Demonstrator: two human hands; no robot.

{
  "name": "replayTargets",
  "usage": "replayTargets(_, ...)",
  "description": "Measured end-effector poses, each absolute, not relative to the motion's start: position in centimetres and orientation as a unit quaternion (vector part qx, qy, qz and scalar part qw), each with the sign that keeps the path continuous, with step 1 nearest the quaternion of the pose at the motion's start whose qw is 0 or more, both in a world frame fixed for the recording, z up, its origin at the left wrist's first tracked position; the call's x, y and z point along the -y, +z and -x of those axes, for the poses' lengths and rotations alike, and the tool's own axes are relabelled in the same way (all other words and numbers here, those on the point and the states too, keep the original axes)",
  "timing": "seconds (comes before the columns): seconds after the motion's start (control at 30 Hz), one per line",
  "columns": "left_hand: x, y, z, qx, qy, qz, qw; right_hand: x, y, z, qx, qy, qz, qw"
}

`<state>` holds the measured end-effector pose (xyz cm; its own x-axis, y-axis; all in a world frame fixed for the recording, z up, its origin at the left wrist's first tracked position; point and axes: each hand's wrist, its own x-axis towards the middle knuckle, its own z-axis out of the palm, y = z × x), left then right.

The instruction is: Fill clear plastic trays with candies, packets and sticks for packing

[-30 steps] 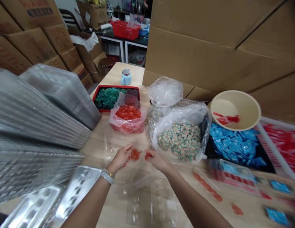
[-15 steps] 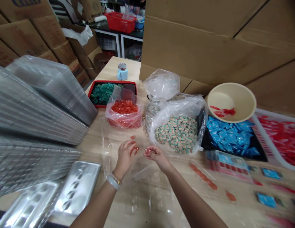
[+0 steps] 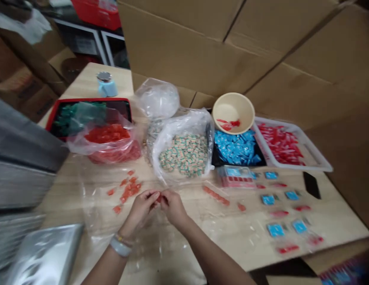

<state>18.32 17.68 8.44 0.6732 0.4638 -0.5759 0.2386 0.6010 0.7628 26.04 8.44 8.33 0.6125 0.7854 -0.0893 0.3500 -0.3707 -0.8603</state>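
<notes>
My left hand (image 3: 140, 208) and my right hand (image 3: 172, 205) meet fingertip to fingertip over the wooden table (image 3: 232, 245), both pinched on a small red candy between them. Just left of my hands, several loose red candies (image 3: 126, 190) lie scattered on a clear plastic sheet (image 3: 95, 202). Behind them sits a plastic bag of red candies (image 3: 108, 141), and to its right a bag of striped green-and-pink candies (image 3: 184, 152).
A red tray of green candies (image 3: 83, 114), a black tray of blue packets (image 3: 236, 147), a cream bowl (image 3: 233, 111) and a white tray of red packets (image 3: 281, 144) line the back. Small packed bags (image 3: 279, 209) lie on the right. Stacked clear trays (image 3: 20, 166) stand at left; cardboard boxes (image 3: 232, 43) behind.
The view has swung right and pulled back. My hands came together nearer to me, and the red candies that were by my left hand now lie scattered on the plastic sheet.
</notes>
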Motion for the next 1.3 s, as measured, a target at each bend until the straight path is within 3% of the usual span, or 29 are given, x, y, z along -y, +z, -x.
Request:
replayTargets(0.17,-14.5,9.2,-20.6,-0.398,0.074,-0.381,0.831,-5.2,7.9,-27.5,0.173,0.419,0.665,0.594)
replayTargets(0.27,-12.0,9.4,-22.1,-0.393,0.058,-0.400,0.826,-2.2,8.0,-28.8,0.106,0.477,0.599,0.634)
replayTargets(0.53,-2.3,8.7,-26.2,-0.393,-0.029,-0.426,0.815,7.0,8.4,-31.9,0.176,0.235,0.799,0.524)
replayTargets(0.73,4.1,9.2,-28.8,-0.313,-0.077,-0.362,0.875,13.9,8.8,-33.5,0.037,0.320,0.738,0.593)
replayTargets(0.93,7.4,9.1,-30.0,-0.286,-0.151,-0.321,0.890,19.3,8.5,-34.6,0.019,0.314,0.743,0.591)
replayTargets(1.2,11.5,8.1,-30.8,-0.269,-0.122,-0.385,0.874,23.4,9.9,-35.2,0.224,0.209,0.796,0.521)
replayTargets(1.3,12.8,7.3,-31.6,-0.256,-0.118,-0.437,0.854,24.5,9.1,-35.9,0.204,0.155,0.837,0.483)
